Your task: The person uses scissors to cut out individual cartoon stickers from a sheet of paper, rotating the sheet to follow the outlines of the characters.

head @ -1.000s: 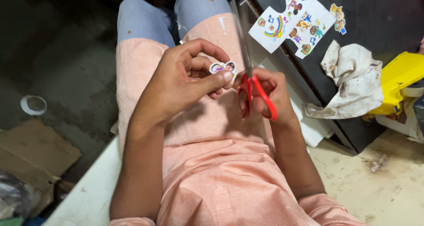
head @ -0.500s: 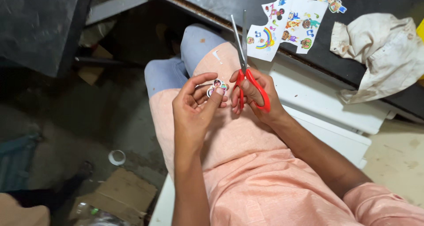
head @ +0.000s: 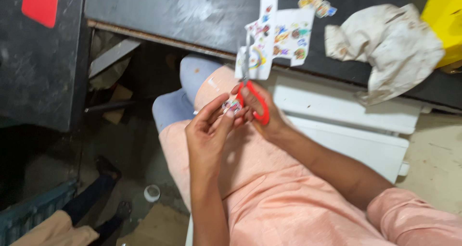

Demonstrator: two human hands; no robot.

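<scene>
My left hand pinches a small colourful paper sticker cutout by its edge: light, limp, easily creased. At its 3 o'clock, my right hand grips red-handled metal scissors, fingers through the loops.

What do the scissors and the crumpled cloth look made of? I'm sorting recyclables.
Scissors: red handles look like glossy plastic, smooth and bright; blades grey, probably metal, though blurred. Crumpled cloth: soft woven fabric, off-white and stained, matte, with deep folds.

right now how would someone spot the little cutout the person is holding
Start at the dark tabletop and drop to the lap in peach cloth. There the left hand pinches a small colourful sticker cutout beside the red-handled scissors. Unlike the large white sticker sheet on the table, it is tiny.
</scene>
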